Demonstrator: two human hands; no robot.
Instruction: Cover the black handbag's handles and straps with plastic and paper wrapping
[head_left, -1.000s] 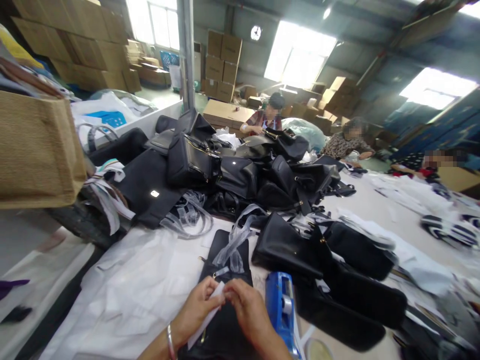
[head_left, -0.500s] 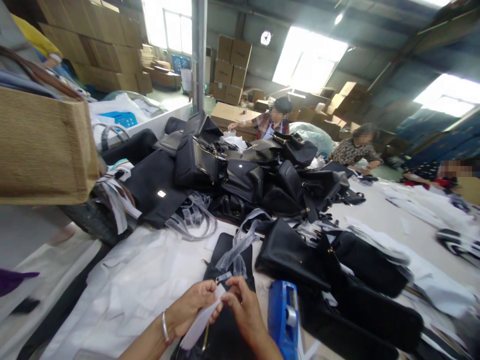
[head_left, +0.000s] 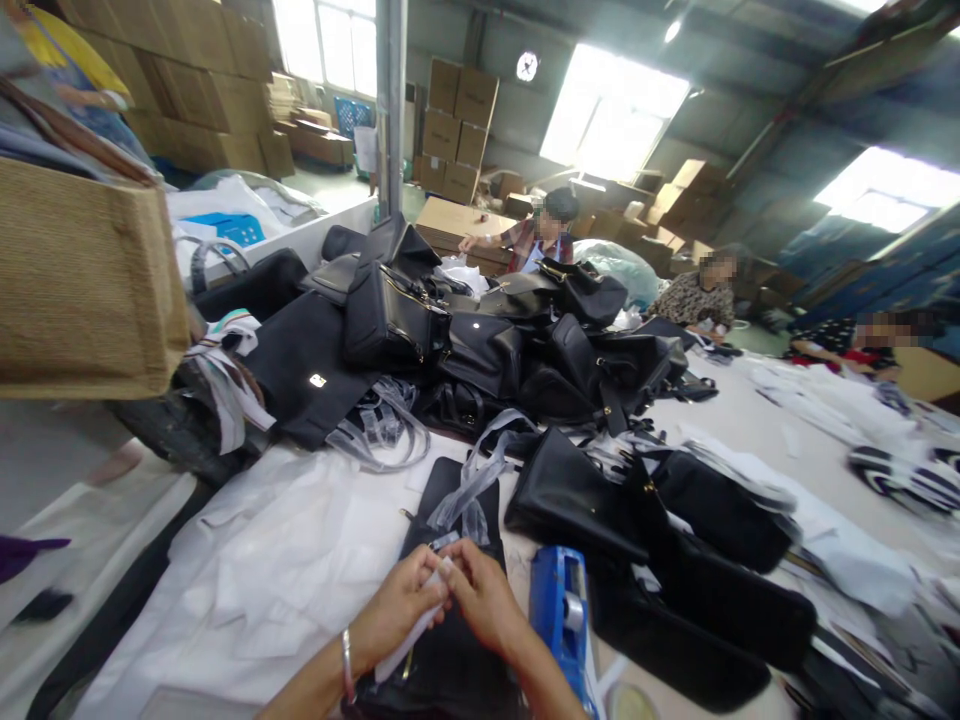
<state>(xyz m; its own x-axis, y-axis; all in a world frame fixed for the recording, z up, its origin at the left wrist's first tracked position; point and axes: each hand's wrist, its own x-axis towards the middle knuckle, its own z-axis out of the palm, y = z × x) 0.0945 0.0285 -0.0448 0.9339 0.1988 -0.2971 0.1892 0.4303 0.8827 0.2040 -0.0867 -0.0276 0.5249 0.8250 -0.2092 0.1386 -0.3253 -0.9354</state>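
Note:
A black bag (head_left: 469, 660) lies in front of me, its handles (head_left: 469, 490) wrapped in clear plastic film. Above it, my left hand (head_left: 405, 605) is closed on a narrow white strip (head_left: 405, 645), which hangs down below the fingers; paper or thin wrapping, I cannot tell which. My right hand (head_left: 484, 595) pinches the strip's upper end, its fingertips against those of the left. The fingers partly hide the place where the strip meets the bag's hardware. Just right of my right forearm stands a blue tape dispenser (head_left: 555, 610).
Black bags (head_left: 480, 350) are heaped across the table, with more (head_left: 600, 500) to the right. White wrapping sheets (head_left: 277, 560) spread on the left. A tan woven bag (head_left: 82, 280) rises at far left. Several co-workers sit or stand beyond; cartons (head_left: 457, 130) are stacked behind.
My right hand has moved in against the left, and the fingertips of both now meet at the strip's upper end. The view has shifted slightly.

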